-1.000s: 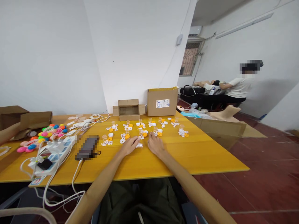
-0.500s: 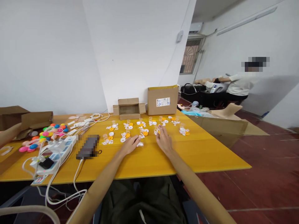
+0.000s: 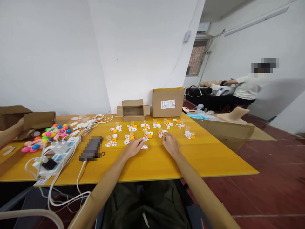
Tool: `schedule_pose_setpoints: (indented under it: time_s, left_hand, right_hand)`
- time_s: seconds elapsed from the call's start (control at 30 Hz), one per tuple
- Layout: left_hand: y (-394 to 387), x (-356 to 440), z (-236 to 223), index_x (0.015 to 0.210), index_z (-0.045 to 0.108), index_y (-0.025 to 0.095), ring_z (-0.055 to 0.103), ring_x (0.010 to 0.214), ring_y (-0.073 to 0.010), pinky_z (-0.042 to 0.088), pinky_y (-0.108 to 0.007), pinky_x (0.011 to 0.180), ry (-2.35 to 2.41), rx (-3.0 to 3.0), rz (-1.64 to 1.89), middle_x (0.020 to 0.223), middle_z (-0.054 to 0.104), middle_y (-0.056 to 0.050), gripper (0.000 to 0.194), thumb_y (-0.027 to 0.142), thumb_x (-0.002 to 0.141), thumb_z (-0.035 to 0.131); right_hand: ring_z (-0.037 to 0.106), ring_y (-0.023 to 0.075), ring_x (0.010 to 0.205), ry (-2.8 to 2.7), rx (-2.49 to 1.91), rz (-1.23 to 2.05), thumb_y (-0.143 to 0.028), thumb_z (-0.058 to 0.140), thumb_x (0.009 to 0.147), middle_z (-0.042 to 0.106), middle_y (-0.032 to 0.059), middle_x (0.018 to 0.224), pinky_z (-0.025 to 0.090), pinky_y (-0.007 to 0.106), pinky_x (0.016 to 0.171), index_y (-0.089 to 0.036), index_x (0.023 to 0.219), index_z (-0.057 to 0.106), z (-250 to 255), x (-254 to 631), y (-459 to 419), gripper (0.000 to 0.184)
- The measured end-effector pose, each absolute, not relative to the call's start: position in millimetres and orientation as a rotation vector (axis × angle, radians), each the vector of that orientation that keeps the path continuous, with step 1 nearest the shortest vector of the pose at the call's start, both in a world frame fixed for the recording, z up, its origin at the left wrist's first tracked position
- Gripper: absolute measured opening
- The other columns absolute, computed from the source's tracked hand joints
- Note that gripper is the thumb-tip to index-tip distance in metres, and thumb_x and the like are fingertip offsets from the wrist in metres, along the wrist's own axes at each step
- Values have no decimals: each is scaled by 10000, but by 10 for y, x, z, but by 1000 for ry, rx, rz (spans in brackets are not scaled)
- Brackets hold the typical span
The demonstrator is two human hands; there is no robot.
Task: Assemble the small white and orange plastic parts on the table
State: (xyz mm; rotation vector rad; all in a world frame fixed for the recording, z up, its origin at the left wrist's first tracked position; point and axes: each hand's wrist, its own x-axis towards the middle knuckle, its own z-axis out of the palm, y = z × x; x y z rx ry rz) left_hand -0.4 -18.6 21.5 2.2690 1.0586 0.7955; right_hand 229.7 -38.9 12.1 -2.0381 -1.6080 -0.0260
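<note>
My left hand (image 3: 134, 147) rests low over the table with its fingers pressed together. At its fingertips is a small shiny clear cylinder (image 3: 144, 147), lying on its side. My right hand (image 3: 171, 143) reaches down at a small group of parts, fingers curled together; what they pinch is hidden. A clear plastic cup (image 3: 160, 130) stands just beyond those fingers. Around both hands lie several similar groups, with yellow discs (image 3: 149, 136), white discs (image 3: 115, 135) and small white pieces (image 3: 111, 144).
An open small carton (image 3: 132, 118) and a closed cardboard box (image 3: 168, 105) stand at the back. To the left are a phone (image 3: 91, 149), a power strip (image 3: 69, 154) with cables and colourful balls (image 3: 57, 129). Another person's arm (image 3: 11, 133) reaches into a box; someone sits at far right.
My right hand's fingers have curled and drawn slightly back towards me. My left hand stays with the cylinder. The other person's arm at left has moved further into the box. The view has shifted slightly.
</note>
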Motion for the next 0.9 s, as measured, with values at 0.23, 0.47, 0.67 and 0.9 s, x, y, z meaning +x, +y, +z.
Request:
schedule_pose_setpoints:
  time_s: [0.23, 0.47, 0.67, 0.9]
  left_hand:
    - [-207, 2, 246, 777, 528, 234, 560, 694, -178, 401, -284, 696, 1052, 2261, 800, 668, 555, 25, 326, 437, 1002, 410]
    - [-230, -2, 253, 902, 586, 229, 565, 712, -155, 437, -264, 710, 978, 2198, 790, 744, 609, 38, 271, 491, 949, 535]
    - [-204, -1, 223, 913, 584, 229, 520, 669, -141, 388, -246, 632, 967, 2189, 748, 682, 544, 68, 273, 489, 863, 648]
    - [-185, -3, 189, 939, 588, 230, 527, 663, -142, 385, -240, 612, 942, 2174, 760, 673, 547, 80, 358, 427, 729, 800]
  right_hand:
    - [714, 259, 1005, -1566, -1945, 7, -175, 464, 920, 734, 114, 1222, 526, 328, 833, -227, 1138, 724, 140, 2307, -406, 343]
    - [703, 214, 785, -1836, -1341, 390, -383, 492, 965, 777, 54, 907, 536, 309, 760, -232, 993, 713, 49, 2088, -473, 269]
    - [692, 200, 794, -1857, -1104, 659, -454, 552, 943, 766, 40, 928, 534, 304, 749, -238, 933, 700, 15, 1967, -488, 262]
    - [635, 164, 694, -1795, -1089, 708, -501, 591, 922, 735, 28, 902, 501, 286, 666, -226, 930, 679, -38, 2009, -436, 289]
